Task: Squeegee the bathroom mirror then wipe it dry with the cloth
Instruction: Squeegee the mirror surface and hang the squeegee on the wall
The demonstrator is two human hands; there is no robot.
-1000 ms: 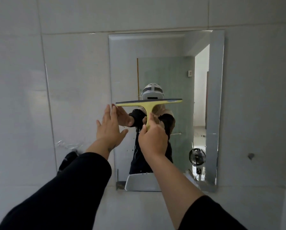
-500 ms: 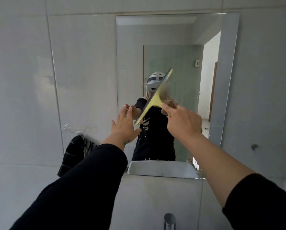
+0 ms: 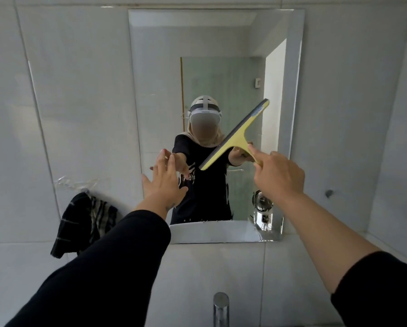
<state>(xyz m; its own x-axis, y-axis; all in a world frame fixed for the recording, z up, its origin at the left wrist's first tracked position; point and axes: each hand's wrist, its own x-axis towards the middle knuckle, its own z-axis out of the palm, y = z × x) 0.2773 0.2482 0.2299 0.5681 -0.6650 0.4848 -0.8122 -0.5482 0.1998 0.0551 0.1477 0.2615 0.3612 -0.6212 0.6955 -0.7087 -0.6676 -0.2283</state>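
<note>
Right hand grips the yellow squeegee by its handle, blade now tilted diagonally where a second ago it lay level on the mirror; left hand spread flat on the glass, empty; the cloth hangs unused, so squeegeeing seems mid-course

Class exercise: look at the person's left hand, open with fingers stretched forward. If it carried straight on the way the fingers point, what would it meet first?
Most likely the mirror glass near its left edge. The left hand points at it with nothing between; depth is unclear, so the fingertips may already touch.
</note>
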